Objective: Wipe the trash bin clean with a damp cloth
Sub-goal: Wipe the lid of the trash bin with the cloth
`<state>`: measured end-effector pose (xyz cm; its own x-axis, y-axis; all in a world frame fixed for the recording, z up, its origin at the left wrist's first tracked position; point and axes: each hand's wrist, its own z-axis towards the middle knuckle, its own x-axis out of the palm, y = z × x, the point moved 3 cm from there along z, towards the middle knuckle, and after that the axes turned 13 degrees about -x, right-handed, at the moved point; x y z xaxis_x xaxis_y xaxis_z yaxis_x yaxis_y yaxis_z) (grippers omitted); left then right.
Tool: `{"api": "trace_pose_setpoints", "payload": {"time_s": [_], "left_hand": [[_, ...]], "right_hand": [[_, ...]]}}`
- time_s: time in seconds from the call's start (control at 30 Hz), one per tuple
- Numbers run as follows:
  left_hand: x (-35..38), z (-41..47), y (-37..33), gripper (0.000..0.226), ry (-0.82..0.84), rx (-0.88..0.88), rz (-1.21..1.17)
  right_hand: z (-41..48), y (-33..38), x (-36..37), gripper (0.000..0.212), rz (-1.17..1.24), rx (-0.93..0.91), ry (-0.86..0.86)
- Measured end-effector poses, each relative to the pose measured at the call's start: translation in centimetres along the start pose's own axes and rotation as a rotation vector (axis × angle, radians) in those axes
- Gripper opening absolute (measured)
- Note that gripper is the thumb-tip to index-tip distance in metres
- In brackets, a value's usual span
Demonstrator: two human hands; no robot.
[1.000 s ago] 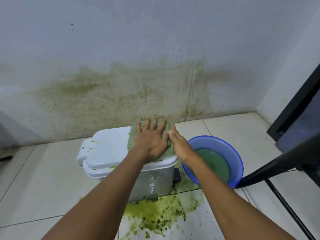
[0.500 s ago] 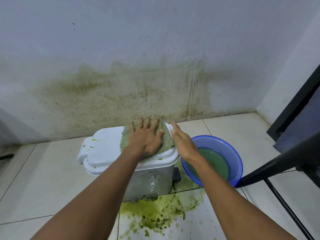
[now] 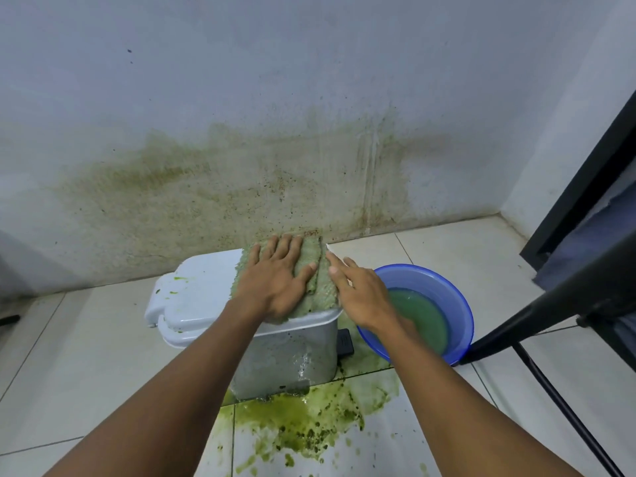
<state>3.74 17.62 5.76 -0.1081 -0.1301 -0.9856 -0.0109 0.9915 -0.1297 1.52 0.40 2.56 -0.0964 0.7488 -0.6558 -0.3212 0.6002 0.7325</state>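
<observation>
L hand (image 3: 275,287) & R hand (image 3: 361,299) bare; forearms (image 3: 192,390) bare too.

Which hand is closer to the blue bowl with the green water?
Right. The right hand is at the edge of the cloth, just beside the blue bowl. The left hand lies flat on the cloth, farther away.

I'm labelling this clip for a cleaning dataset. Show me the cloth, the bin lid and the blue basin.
cloth (image 3: 325,289), head view, its uncovered fold by the lid's right edge.
bin lid (image 3: 199,296), head view, bare white top left of the cloth.
blue basin (image 3: 433,278), head view, inner wall above the water.
</observation>
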Motion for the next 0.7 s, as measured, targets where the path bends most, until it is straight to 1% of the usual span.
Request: {"api": "trace_pose_setpoints", "payload": {"time_s": [0.07,0.17,0.23,0.3,0.37,0.43,0.47,0.53,0.63,0.7], "left_hand": [[0.1,0.7,-1.4,0.066,0.019,-0.002,-0.001],[0.3,0.7,-2.5,0.064,0.029,0.027,0.007],[0.4,-0.3,-1.8,0.065,0.015,0.058,0.007],[0.3,-1.4,0.2,0.065,0.000,0.060,0.009],[0.0,-2.2,2.9,0.065,-0.009,0.001,0.015],[-0.5,-2.0,4.9,0.065,-0.002,-0.081,0.031],[-0.7,-1.4,5.0,0.066,0.011,-0.114,0.038],[-0.9,0.2,3.3,0.066,0.041,-0.137,0.041],[-0.3,1.6,-1.6,0.065,0.039,-0.055,0.042],[0.1,1.3,-4.1,0.062,0.023,0.019,0.046]], "right_hand": [[-0.4,-0.5,-0.2,0.046,0.113,0.062,-0.027],[0.0,-0.5,-0.5,0.047,0.250,0.087,-0.065],[0.6,-0.6,-0.8,0.048,0.281,0.095,-0.072],[0.9,-0.8,-0.6,0.048,0.276,0.114,-0.026],[1.0,-1.1,0.0,0.047,0.311,0.161,0.014],[0.7,-1.0,0.5,0.050,0.408,0.238,-0.024],[0.5,-1.1,0.7,0.058,0.466,0.291,-0.068],[0.5,-1.6,0.7,0.070,0.570,0.363,-0.127],[0.8,-1.3,0.7,0.064,0.623,0.394,-0.120],[0.8,-0.7,0.7,0.065,0.609,0.396,-0.124]]}}
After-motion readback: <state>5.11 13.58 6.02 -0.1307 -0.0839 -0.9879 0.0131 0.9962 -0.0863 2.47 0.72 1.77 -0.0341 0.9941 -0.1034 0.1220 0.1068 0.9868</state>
